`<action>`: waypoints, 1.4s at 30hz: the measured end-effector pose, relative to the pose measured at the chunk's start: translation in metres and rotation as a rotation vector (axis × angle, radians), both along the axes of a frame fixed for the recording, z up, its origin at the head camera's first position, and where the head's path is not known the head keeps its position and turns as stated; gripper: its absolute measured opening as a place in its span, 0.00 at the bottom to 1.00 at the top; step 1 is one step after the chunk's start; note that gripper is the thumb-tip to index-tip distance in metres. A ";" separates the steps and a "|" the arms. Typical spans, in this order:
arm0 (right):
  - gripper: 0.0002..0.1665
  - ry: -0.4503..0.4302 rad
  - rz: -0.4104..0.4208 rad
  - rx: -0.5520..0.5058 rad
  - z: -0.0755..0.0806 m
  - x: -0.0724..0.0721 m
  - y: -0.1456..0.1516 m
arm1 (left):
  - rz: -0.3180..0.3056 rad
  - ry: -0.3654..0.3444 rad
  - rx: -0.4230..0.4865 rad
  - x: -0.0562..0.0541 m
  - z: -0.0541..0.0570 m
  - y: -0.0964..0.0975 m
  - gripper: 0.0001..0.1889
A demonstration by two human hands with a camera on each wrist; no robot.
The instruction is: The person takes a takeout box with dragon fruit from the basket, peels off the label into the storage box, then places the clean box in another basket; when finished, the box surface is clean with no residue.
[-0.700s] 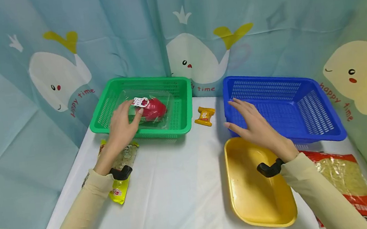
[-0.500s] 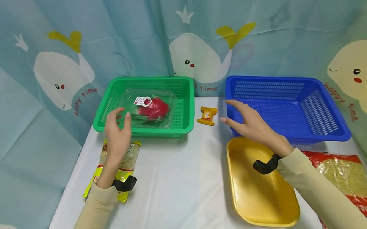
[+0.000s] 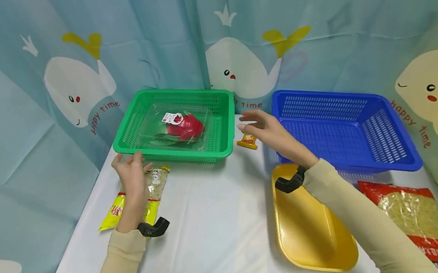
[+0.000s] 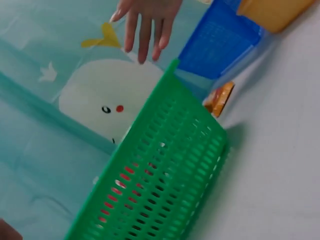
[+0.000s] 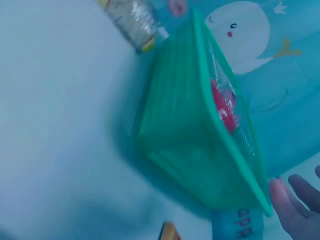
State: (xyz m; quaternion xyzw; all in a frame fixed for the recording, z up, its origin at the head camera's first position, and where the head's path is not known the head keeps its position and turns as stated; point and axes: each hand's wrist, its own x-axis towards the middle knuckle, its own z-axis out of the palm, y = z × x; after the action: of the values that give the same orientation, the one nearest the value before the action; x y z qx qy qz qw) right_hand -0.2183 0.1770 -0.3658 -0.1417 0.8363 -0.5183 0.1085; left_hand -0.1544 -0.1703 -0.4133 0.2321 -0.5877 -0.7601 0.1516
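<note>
- Small orange packet (image 3: 248, 142): lies on the white cloth between the green and blue baskets, partly covered in the head view by the right hand.
- Right hand (image 3: 274, 136): over the packet; thumb and index finger are apart in the head view, and the left wrist view shows the fingers extended with slight gaps. Nothing is pinched. Contact with the packet: cannot tell.
- Left hand (image 3: 133, 179): in front of the near rim of the green basket, above a yellow-ended bag (image 3: 155, 187). Fingers loosely bent, slightly apart, holding nothing. Contact with the rim: cannot tell.
- Green basket (image 3: 172, 155): left of the packet; contains 1 clear box (image 3: 148, 131) with a red item (image 3: 189, 128) inside and a white label on top.
- Blue basket (image 3: 317, 136): right of the packet.
- Yellow basin (image 3: 302, 231): just in front of the blue basket, below the right forearm.
- Red bag (image 3: 415, 217): at far right, pale contents visible through its window.
- Both wrists: 1 black band each; 2 beige sleeves.
- Background: blue curtain (image 3: 156, 26) with white whale prints.
- Right wrist view: blurred.
</note>
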 end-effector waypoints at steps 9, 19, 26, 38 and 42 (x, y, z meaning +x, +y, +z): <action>0.45 -0.145 0.046 -0.162 -0.007 -0.026 -0.040 | 0.049 0.082 0.229 -0.014 -0.015 -0.005 0.39; 0.47 -0.144 -0.067 -0.109 -0.020 -0.042 -0.092 | 0.080 0.100 0.267 -0.023 -0.019 -0.004 0.33; 0.48 -0.180 -0.183 -0.126 -0.031 -0.053 -0.113 | 0.088 0.096 0.278 -0.025 -0.022 -0.005 0.32; 0.41 -0.282 -0.240 -0.068 -0.032 -0.064 -0.126 | 0.063 0.085 0.256 -0.027 -0.023 -0.007 0.32; 0.40 -0.323 -0.260 -0.056 -0.034 -0.066 -0.128 | 0.058 0.089 0.250 -0.027 -0.025 -0.007 0.31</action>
State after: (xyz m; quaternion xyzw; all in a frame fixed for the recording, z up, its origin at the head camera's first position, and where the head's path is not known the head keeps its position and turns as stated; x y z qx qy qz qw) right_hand -0.2845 0.0488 -0.4000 0.0494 0.8046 -0.5669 0.1696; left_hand -0.1814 -0.1774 -0.4382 0.2320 -0.4739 -0.8324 0.1694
